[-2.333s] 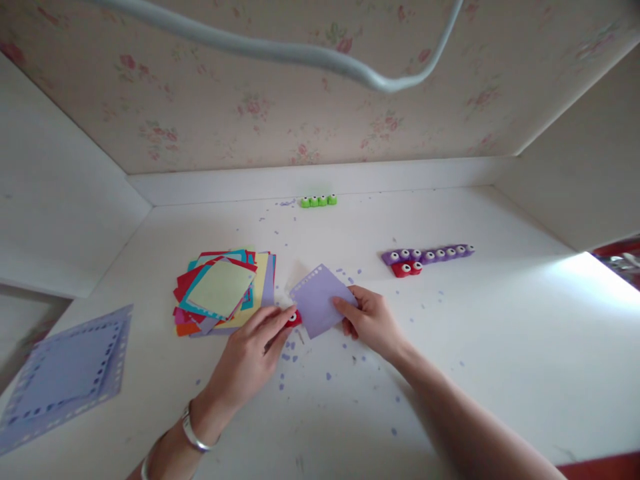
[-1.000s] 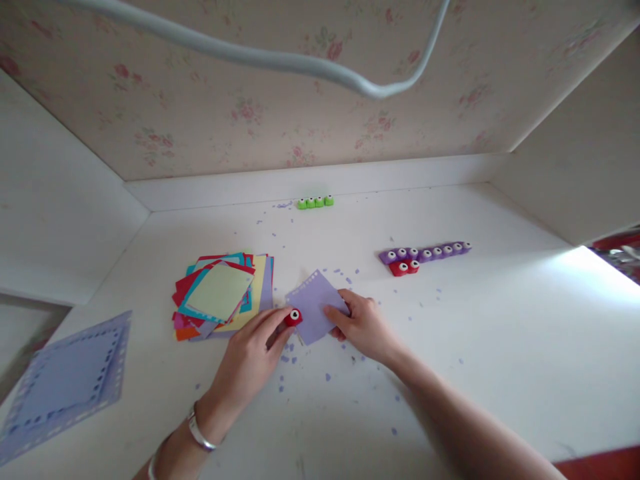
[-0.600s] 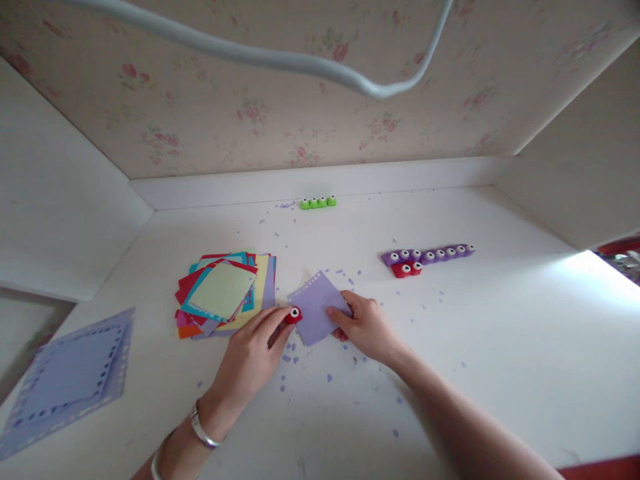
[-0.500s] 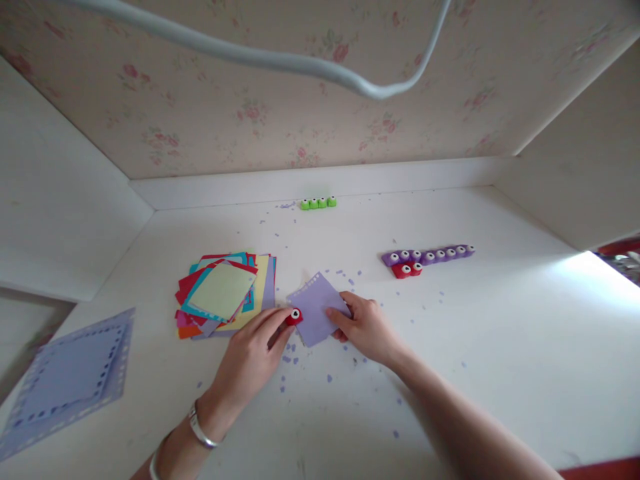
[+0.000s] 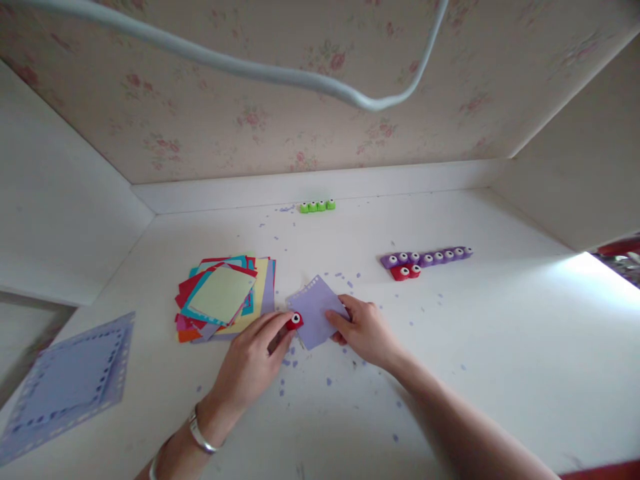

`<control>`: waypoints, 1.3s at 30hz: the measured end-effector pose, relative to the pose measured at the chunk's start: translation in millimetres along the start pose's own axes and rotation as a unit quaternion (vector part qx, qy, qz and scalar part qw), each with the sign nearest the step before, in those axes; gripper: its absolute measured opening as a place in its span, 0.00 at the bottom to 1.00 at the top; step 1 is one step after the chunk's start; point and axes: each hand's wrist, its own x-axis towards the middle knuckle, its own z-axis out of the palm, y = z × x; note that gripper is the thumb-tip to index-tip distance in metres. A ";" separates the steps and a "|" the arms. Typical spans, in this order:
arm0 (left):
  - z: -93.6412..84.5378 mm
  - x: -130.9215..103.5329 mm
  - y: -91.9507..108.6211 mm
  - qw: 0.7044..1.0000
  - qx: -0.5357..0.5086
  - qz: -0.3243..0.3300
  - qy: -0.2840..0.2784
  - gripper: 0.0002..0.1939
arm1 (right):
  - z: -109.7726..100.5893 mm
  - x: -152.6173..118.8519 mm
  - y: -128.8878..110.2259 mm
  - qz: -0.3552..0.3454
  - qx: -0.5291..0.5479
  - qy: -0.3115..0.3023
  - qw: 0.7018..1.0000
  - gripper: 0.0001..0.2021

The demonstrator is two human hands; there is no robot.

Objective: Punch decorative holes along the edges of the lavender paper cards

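Between the thumb and fingers of my left hand (image 5: 257, 357) is a small red craft punch (image 5: 295, 321) with a white button on top. It sits at the left edge of a purple sheet of paper (image 5: 316, 310). A row of small punched holes runs along the paper's upper-left edge. My right hand (image 5: 365, 330) pinches the right side of that sheet, thumb on top and fingers beneath. Small purple paper bits (image 5: 290, 363) lie scattered around and under the sheet.
A pile of coloured paper (image 5: 223, 293) lies left of my hands. Purple sheets with punched borders (image 5: 70, 380) are at the far left. Purple punches (image 5: 430, 258) and two red punches (image 5: 405, 272) stand at right, green punches (image 5: 317, 207) by the back wall. A white cable (image 5: 280, 73) hangs above.
The view has shifted very slightly. Both hands, the red punch and the purple sheet keep nearly the same positions relative to each other.
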 end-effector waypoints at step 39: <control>-1.3 0.2 1.7 1.000 0.001 0.012 0.009 0.14 | 0.9 0.7 -0.6 0.002 0.004 -0.002 1.000 0.10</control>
